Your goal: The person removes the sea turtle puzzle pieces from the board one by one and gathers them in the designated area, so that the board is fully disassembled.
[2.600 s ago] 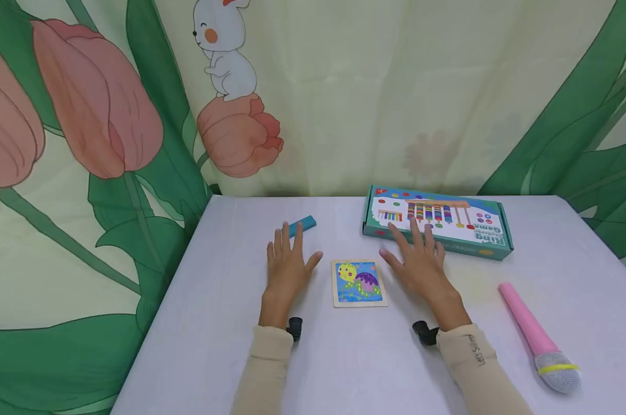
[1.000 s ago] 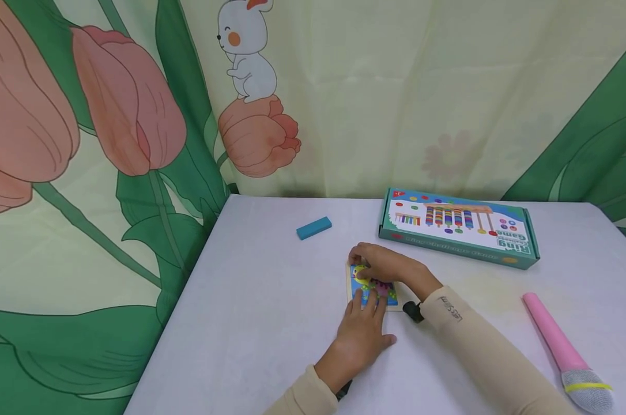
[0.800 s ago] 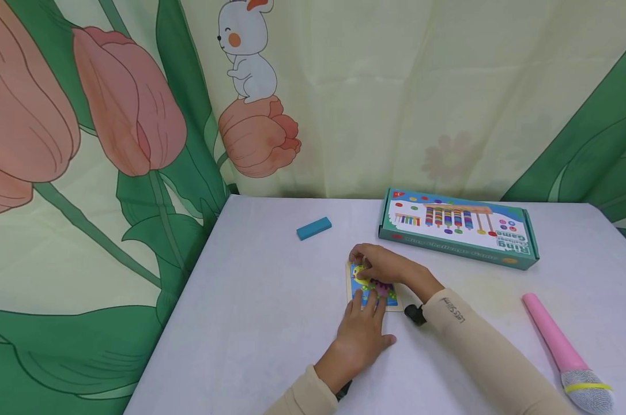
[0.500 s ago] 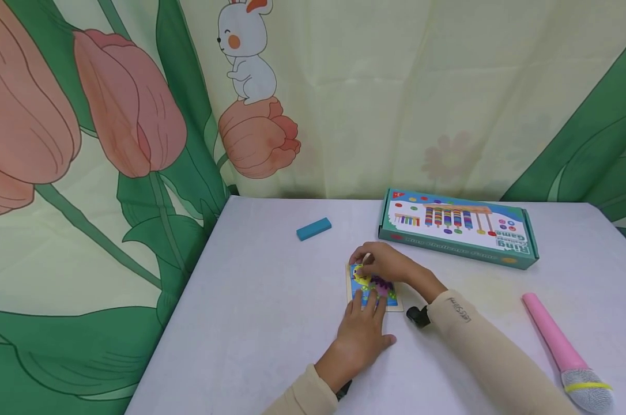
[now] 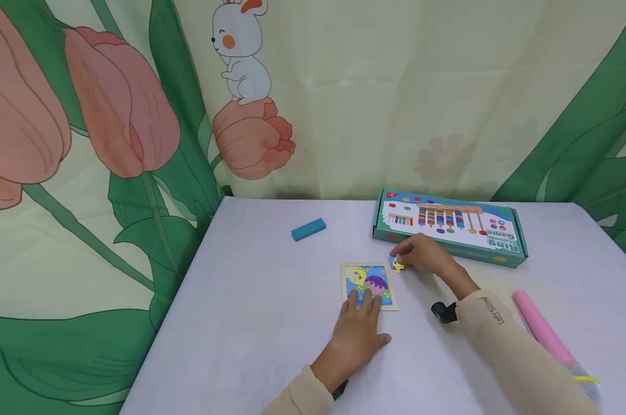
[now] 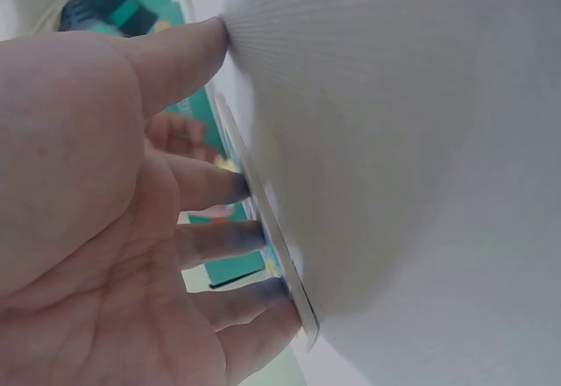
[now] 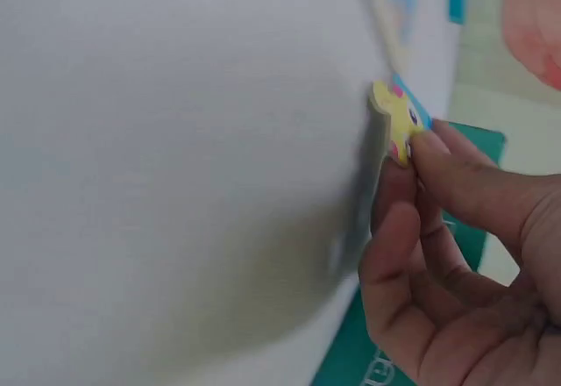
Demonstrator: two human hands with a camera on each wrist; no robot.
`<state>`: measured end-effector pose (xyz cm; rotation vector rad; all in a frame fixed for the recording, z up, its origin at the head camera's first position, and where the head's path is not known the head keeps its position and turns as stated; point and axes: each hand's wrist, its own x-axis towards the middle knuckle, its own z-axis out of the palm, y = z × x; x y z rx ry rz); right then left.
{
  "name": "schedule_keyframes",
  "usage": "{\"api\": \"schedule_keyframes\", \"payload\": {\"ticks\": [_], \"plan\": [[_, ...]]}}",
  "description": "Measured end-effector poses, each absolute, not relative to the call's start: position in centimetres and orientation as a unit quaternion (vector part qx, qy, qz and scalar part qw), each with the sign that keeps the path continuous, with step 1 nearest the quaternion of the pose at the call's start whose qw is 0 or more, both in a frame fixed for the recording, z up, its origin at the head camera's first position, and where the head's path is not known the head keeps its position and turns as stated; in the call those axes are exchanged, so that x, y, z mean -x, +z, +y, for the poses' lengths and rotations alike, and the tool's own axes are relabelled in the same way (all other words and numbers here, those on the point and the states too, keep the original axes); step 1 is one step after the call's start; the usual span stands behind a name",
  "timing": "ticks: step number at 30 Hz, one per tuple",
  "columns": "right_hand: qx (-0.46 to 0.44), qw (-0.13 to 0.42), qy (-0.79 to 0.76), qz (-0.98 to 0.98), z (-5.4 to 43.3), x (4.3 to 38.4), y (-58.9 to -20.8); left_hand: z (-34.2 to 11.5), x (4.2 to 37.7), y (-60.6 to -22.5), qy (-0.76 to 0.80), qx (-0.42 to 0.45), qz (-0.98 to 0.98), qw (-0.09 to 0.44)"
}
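A small wooden jigsaw puzzle [image 5: 394, 304] with a yellow and purple cartoon animal lies flat on the table; its top left corner shows bare wood. My left hand [image 5: 357, 337] rests straight fingertips on its lower part, thumb spread onto the cloth. Just right of the puzzle, my right hand [image 5: 428, 257] pinches a yellow and blue puzzle piece [image 5: 397, 264] between thumb and fingers. In the right wrist view the same puzzle piece [image 7: 400, 118] is tilted, close above the table. The left wrist view has the puzzle's edge [image 6: 279, 237] under the fingertips.
A green game box [image 5: 450, 225] lies behind my right hand. The blue block [image 5: 309, 229] sits at the back left. A pink toy microphone [image 5: 546, 331] lies on the right, partly behind my right sleeve. A patterned curtain [image 5: 365, 104] hangs behind the white table [image 5: 230, 323].
Both hands came in to the puzzle. Since then my right hand has lifted a piece from its top left and carried it right. My left hand has stayed on the puzzle.
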<state>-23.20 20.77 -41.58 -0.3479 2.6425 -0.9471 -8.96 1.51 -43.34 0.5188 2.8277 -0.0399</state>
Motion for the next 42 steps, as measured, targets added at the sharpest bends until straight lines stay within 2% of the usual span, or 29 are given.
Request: {"api": "schedule_keyframes", "payload": {"ticks": [12, 18, 22, 26, 31, 33, 39, 42], "plan": [[0.146, 0.063, -0.232, 0.960, 18.2, 22.5, -42.7, 1.4, 8.9, -43.8, -0.041, -0.185, 0.975, 0.119], [0.305, 0.120, -0.253, 0.910, 16.5, 22.3, -43.0, 1.6, 8.8, -43.7, -0.047, -0.187, 0.974, 0.123], [0.341, 0.137, -0.236, 0.899, 15.9, 22.3, -43.1, 1.7, 8.9, -43.7, -0.065, -0.191, 0.972, 0.117], [0.344, 0.126, -0.238, 0.900, 15.5, 22.4, -43.1, 1.7, 9.1, -43.7, -0.072, -0.187, 0.973, 0.117], [0.340, 0.137, -0.267, 0.891, 15.8, 22.3, -43.1, 1.7, 9.0, -43.6, -0.074, -0.189, 0.972, 0.116], [0.323, 0.136, -0.294, 0.889, 16.3, 22.3, -42.9, 1.8, 9.0, -43.6, -0.075, -0.189, 0.972, 0.117], [0.228, 0.076, -0.340, 0.909, 19.3, 22.1, -41.6, 1.8, 9.1, -43.6, -0.079, -0.183, 0.972, 0.127], [0.177, 0.069, -0.339, 0.921, 21.2, 21.8, -41.2, 1.8, 9.1, -43.6, -0.077, -0.183, 0.972, 0.126]]}}
